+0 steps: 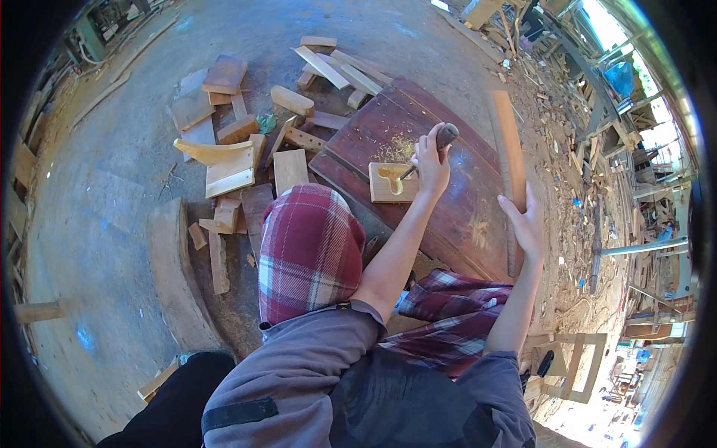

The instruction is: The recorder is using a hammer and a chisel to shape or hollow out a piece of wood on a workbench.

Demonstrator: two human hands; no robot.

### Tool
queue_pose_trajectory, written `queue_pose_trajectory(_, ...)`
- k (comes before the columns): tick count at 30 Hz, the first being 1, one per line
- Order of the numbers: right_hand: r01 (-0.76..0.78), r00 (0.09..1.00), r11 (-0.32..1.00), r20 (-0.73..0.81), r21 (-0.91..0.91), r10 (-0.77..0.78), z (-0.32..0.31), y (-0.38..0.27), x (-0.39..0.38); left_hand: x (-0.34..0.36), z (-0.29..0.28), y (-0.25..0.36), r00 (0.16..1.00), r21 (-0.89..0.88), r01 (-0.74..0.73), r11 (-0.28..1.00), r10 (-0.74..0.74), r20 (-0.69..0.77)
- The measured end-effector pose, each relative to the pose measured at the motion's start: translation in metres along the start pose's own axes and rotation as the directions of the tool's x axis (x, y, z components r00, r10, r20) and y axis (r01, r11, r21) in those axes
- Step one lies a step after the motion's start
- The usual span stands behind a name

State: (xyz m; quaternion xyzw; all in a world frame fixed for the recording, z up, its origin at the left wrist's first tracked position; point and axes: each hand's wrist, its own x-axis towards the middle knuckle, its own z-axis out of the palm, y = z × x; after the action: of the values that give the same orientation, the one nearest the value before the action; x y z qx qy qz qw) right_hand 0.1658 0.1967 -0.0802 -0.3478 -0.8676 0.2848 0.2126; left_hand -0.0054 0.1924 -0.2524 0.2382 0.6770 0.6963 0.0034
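Nearest the camera are the person's plaid-clad knees and grey sleeves, with both forearms reaching away toward a dark red wooden tabletop that slopes up and to the right

The right hand is the nearer of the two; its fingers are spread and flat, palm resting open at the right side of the tabletop, just beside a long narrow plank that runs from near to far along that edge. It holds nothing

Farther out and to the left, the left hand is wrapped tight around the handle of a chisel. The chisel's long axis slants from upper right, where the dark handle end sticks out above the fist, down to lower left, where the blade tip meets a small pale wooden block. That block lies flat on the tabletop, just left of the left hand and touching the blade, with a rounded hollow carved in its top face. The right hand is well apart from it

Pale shavings lie just beyond the block. Farther still, to the left, loose wood offcuts are scattered across the concrete floor
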Motion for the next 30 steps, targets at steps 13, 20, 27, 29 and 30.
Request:
queue_pose_trajectory(13,-0.052,0.994,0.993,0.09,-0.109,0.062,-0.004,-0.006,-0.007,0.005,-0.008,-0.001,0.999,-0.136,-0.029,0.99,0.023,-0.043)
queue_pose_trajectory(20,-0.025,0.999,0.991,0.043,-0.133,0.031,-0.004,-0.003,-0.008,0.003,-0.008,-0.004,0.999,-0.127,-0.018,0.992,0.012,-0.047)
queue_pose_trajectory(27,-0.05,0.996,0.992,0.072,-0.115,0.058,-0.004,-0.008,-0.009,0.004,-0.006,0.001,0.996,-0.171,-0.073,0.983,0.062,-0.071)
queue_pose_trajectory(29,-0.043,0.996,0.991,0.07,-0.123,0.052,-0.004,0.003,-0.007,0.004,-0.007,0.001,0.998,-0.165,-0.051,0.985,0.043,-0.055)
queue_pose_trajectory(30,-0.033,0.996,0.991,0.072,-0.128,0.042,-0.002,0.004,-0.006,0.004,-0.008,0.001,0.999,-0.154,-0.03,0.988,0.023,-0.043)
